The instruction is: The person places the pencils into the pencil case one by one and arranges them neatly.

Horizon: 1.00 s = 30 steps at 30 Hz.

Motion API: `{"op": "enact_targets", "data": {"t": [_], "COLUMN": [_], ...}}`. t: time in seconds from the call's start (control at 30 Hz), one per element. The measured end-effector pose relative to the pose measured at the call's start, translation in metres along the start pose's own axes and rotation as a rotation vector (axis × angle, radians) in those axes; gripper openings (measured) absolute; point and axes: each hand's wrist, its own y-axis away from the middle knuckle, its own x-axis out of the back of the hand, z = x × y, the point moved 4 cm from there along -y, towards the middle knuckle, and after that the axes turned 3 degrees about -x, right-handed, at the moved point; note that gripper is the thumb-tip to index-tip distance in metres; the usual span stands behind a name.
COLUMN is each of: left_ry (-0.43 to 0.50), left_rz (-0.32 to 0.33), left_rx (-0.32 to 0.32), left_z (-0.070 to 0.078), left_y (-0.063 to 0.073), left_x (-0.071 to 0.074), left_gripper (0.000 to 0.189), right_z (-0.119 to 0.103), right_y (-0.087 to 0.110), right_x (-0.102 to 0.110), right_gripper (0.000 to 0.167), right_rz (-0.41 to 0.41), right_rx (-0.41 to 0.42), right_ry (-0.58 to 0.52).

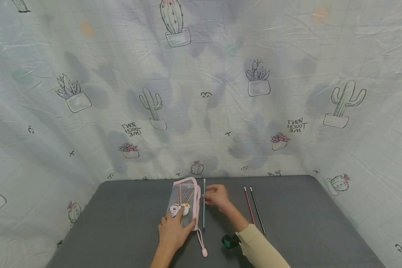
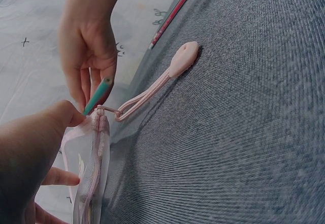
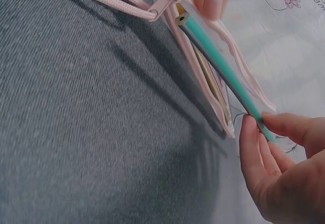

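Note:
A clear pencil case [image 1: 172, 193] with pink zip trim lies at the middle of the table, with several pencils [image 1: 187, 195] inside it. My left hand [image 1: 175, 230] holds its near end, thumb by the zip and fingers spread over the printed side. The zip stands open in the right wrist view. My right hand [image 1: 217, 196] pinches a teal pencil [image 3: 223, 66] near one end between thumb and fingers. This pencil lies lengthwise along the open zip edge, its other end close to the zip pull [image 3: 165, 3].
A pink cord [image 1: 201, 240] with a bead trails from the case. Right of it lie a red pencil [image 1: 249, 204] and a black pencil [image 1: 257, 210]. A small black and green object [image 1: 230, 241] sits partly behind the right sleeve [image 1: 258, 243]. A patterned curtain [image 1: 204, 111] hangs behind the grey table [image 1: 127, 216].

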Motion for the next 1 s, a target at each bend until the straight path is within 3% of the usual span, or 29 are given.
{"op": "enact_targets", "data": {"t": [0.67,1.0], "left_ry": [-0.006,-0.004], "left_rz": [-0.012,-0.008], "left_rx": [-0.001,0.002], "left_z": [0.0,0.0], "left_y": [0.002,0.001], "left_x": [0.002,0.002], "left_gripper": [0.072,0.073], "right_z": [0.009,0.014], "right_y": [-0.008,-0.006], "right_x": [-0.02,-0.035], "right_gripper": [0.039,0.038], "right_rz": [0.108,0.106], "right_rx": [-0.015,-0.004], "right_ry": [-0.101,-0.146]}}
